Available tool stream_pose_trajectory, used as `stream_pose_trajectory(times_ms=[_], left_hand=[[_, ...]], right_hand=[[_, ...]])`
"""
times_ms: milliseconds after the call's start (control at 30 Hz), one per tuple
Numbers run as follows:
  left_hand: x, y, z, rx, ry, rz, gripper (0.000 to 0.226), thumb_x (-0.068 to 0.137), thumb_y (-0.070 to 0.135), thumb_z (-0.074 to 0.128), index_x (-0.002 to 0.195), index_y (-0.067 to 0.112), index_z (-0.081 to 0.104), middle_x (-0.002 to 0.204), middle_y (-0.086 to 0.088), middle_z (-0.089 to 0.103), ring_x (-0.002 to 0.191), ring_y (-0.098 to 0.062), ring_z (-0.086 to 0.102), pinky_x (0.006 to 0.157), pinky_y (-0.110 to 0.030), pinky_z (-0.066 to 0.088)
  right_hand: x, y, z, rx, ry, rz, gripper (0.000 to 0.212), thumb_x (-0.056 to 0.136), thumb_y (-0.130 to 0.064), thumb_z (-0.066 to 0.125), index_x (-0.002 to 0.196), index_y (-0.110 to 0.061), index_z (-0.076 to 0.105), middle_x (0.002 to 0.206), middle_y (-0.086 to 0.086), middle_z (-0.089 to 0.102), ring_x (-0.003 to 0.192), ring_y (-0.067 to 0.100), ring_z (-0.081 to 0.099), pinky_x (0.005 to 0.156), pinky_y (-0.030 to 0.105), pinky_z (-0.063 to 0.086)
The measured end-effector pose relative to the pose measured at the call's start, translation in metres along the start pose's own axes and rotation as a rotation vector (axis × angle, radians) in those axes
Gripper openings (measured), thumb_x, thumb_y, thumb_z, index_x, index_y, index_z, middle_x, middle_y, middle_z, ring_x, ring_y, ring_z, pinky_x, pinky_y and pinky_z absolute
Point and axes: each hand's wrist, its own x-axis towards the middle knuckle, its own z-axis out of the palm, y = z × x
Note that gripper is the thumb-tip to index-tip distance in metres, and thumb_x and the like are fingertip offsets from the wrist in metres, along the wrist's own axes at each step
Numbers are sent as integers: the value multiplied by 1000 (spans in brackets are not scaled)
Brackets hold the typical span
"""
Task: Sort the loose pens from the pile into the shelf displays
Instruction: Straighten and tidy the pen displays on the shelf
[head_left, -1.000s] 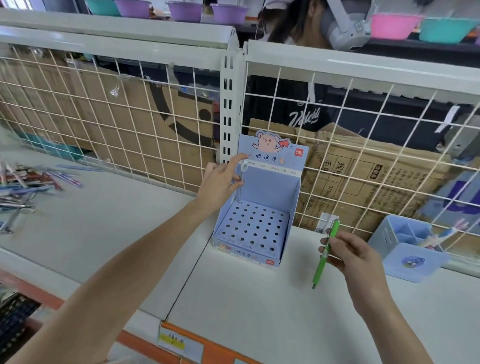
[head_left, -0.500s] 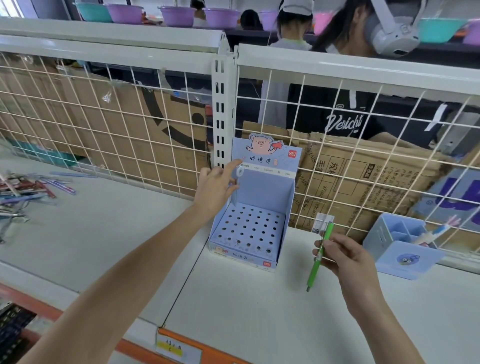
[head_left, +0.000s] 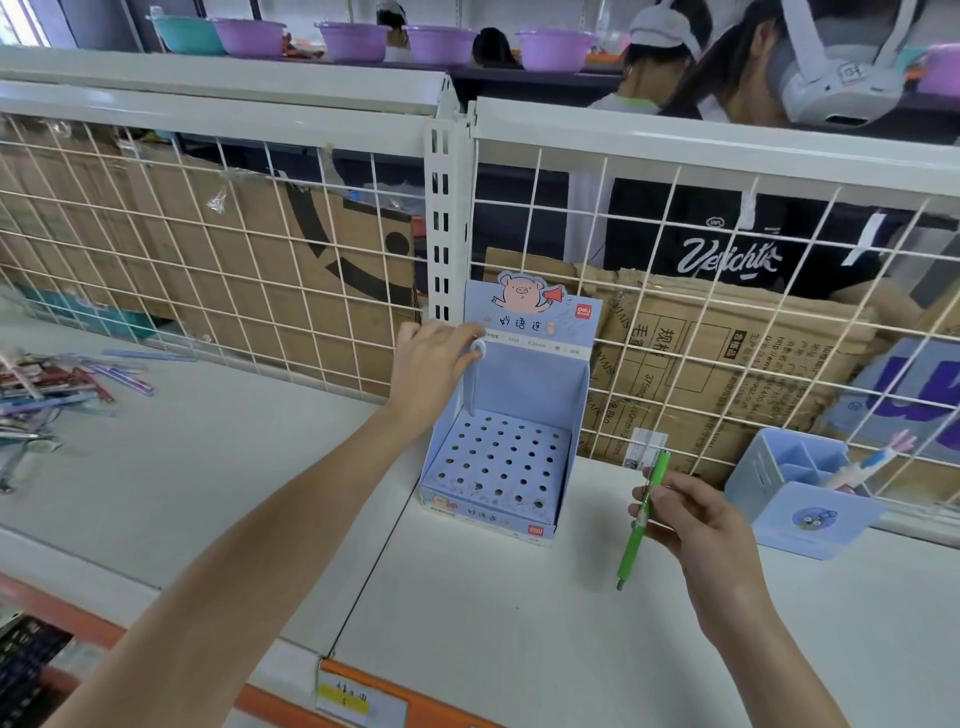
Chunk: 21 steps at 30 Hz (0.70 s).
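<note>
The left hand (head_left: 434, 371) fingers grip the upper left edge of the perforated pen display box (head_left: 506, 462), while the right hand (head_left: 698, 519) fingers pinch a green pen (head_left: 640, 525) over open shelf (head_left: 519, 623) just right of it.

On the light-blue cardboard pen display (head_left: 519, 395) we read a red "deli" logo at the top right of its header card, large Chinese characters under the pig drawing, and a strip with "0.35mm"; a second red logo sits on its front lip. On the cardboard box (head_left: 727, 364) behind the wire grid we make out sideways Chinese print and "375mm". The black T-shirt (head_left: 727, 254) carries white script, roughly "Velicht". The orange-edged price label (head_left: 358, 701) is too blurred for us.
</note>
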Motion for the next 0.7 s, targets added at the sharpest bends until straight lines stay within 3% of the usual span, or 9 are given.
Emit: stream_pose_trajectory(times_ms=[233,500,700], left_hand=[[-3,-7,8,58,86,65,11,72,18,74,81,18,70,94,2,68,93,-13,46,75,-29,26],[-3,-7,9,68,90,50,9,71,21,70,80,18,71,93,1,67,95,-13,46,75,-30,26],[-3,-9,14,86,95,42,13,69,16,78,81,17,72,94,1,67,95,-14,45,76,-30,26]], right_hand=[[-4,1,3,-9,-1,-8,19,92,2,49,90,-9,64,81,11,67,73,26,64,63,23,57],[-7,1,5,-6,7,5,17,92,2,50,93,-7,64,80,10,67,72,25,64,62,21,57],[-10,2,6,-9,10,20,17,92,2,50,98,-5,64,81,10,67,73,25,64,64,23,57]])
